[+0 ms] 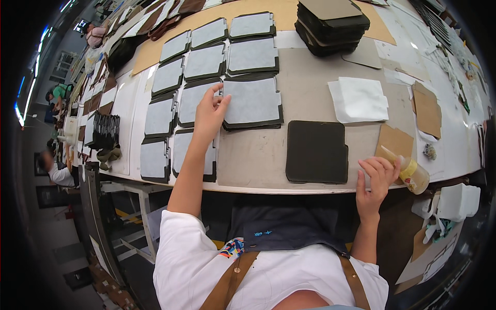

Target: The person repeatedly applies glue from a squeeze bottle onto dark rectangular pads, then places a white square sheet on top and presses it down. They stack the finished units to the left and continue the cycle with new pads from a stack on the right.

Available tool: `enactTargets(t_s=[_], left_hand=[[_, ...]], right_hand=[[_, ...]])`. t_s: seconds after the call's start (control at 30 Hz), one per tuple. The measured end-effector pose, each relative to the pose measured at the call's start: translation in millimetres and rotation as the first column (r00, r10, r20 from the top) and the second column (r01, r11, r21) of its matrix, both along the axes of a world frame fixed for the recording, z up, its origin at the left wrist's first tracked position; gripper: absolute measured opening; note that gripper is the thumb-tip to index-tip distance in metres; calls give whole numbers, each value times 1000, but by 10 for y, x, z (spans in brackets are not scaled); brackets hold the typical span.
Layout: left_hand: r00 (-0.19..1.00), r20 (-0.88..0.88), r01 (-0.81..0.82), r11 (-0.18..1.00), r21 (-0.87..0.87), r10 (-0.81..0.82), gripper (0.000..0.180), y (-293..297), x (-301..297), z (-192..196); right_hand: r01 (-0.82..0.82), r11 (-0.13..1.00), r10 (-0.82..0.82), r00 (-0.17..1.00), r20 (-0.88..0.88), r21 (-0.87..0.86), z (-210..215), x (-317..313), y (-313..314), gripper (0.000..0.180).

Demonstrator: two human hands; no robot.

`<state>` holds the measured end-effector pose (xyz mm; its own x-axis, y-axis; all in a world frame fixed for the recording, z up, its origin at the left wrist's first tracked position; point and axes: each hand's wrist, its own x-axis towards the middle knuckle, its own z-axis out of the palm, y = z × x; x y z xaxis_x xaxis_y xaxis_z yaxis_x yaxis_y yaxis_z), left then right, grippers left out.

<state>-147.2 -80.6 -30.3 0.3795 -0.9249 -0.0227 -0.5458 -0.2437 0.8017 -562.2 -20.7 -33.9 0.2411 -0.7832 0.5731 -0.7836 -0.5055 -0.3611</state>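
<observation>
My left hand [209,113] rests at the left edge of a stack of grey-faced, black-edged panels [251,102]. Its thumb and fingers are apart, with the fingertips at the panel's edge. Beside the table's front edge, my right hand [378,178] has its outer fingers against a pale squeeze bottle [413,175]. The bottle tilts with its pointed nozzle toward the upper left and its base past the table edge; the grip is partly hidden. Thumb and index finger of that hand are free. A dark notched panel [317,152] lies flat between my hands.
More grey-faced panels [204,61] lie in overlapping rows on the left. A tall stack of dark panels [332,28] stands at the back. White sheets [359,99] and brown cardboard pieces [427,110] lie on the right. Other people work far left.
</observation>
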Motion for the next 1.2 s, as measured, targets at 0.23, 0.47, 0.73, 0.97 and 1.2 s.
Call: enactTargets(t_s=[0.23,0.47,0.73,0.97,1.2], left_hand=[[885,464,159,909,-386,42,29,226,-220,621],[874,407,419,837,-352,-267,13,447,-859,630],[715,537,569,819,-74,-448,56,766,-1396,-54],[720,558,552,828,-101,-412,56,812,-1420,-158],[740,546,535,835,-125,-392,54,820,-1417,-178]], right_hand=[[480,855,-476,877,69,-197,11,-696,1,29],[337,774,-605,645,467,537,-121,-1449,63,61],[80,929,-365,368,855,362,-208,-1472,187,66],[-36,980,-169,366,915,195,58,-671,69,84],[7,991,-111,603,790,134,74,-203,-49,76]])
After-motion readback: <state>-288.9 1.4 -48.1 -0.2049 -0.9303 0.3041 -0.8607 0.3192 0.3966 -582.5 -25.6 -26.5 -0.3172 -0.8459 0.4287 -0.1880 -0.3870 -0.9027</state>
